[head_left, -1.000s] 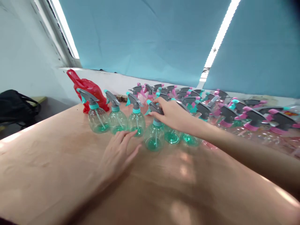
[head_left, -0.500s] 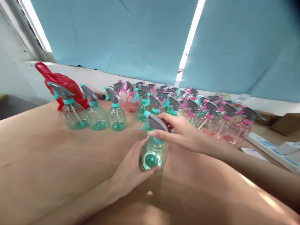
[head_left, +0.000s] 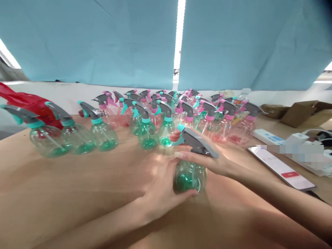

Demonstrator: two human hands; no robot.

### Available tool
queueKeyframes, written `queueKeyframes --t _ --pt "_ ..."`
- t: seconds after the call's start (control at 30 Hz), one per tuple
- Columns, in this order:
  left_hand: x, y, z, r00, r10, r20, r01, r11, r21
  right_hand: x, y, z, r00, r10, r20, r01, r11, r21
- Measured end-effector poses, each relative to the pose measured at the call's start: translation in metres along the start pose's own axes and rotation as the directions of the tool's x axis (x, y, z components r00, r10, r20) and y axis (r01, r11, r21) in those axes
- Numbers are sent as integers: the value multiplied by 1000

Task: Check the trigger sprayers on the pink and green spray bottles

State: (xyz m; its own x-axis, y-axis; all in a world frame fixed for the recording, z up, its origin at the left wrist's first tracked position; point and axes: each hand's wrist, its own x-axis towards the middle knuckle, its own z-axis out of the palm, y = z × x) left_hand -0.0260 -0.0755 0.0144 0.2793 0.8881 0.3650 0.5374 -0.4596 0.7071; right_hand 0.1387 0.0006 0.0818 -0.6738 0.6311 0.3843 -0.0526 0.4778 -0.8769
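A clear green spray bottle [head_left: 190, 177] with a grey and turquoise trigger head is in front of me, held by both hands. My left hand [head_left: 162, 188] cups the bottle's body from the left, thumb along its lower front. Around the neck, just under the spray head, my right hand [head_left: 204, 155] is closed; its fingers partly hide the collar. Behind it stand several other spray bottles, among them a green one [head_left: 147, 133] and a pink one [head_left: 224, 126]. Three green bottles, one of them this bottle [head_left: 103, 136], form a row at the left.
A red plastic bag [head_left: 36, 103] lies behind the left row. On the right are a phone [head_left: 281, 167] with a lit screen, a white power strip [head_left: 269, 136] with plugs, and a cardboard box [head_left: 298, 116]. A blue curtain [head_left: 116, 45] hangs behind the wooden table [head_left: 77, 186].
My view has swung to the right, bringing the phone and box more fully into sight. Both hands still hold the green bottle, and my right hand has its fingers lower around the neck.
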Motion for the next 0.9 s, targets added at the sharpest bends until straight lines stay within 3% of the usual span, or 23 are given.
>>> queueKeyframes --t 0.2,0.37,0.67,0.8,0.9 --pt "29 0 18 999 29 24 -28 999 -18 0 7 -23 999 34 -29 -30 992 120" --pt "48 -12 27 997 64 33 -61 996 -62 2 16 -43 997 71 -22 -69 995 69" --pt "46 -29 11 977 14 211 -81 946 314 10 24 -52 996 -24 -90 19 998 -60" --pt "42 -38 9 973 29 229 -122 907 404 11 25 -57 987 -106 -119 82 977 -194" --pt "41 -41 7 972 4 235 -110 890 443 9 24 -60 988 -100 -122 66 964 -256"
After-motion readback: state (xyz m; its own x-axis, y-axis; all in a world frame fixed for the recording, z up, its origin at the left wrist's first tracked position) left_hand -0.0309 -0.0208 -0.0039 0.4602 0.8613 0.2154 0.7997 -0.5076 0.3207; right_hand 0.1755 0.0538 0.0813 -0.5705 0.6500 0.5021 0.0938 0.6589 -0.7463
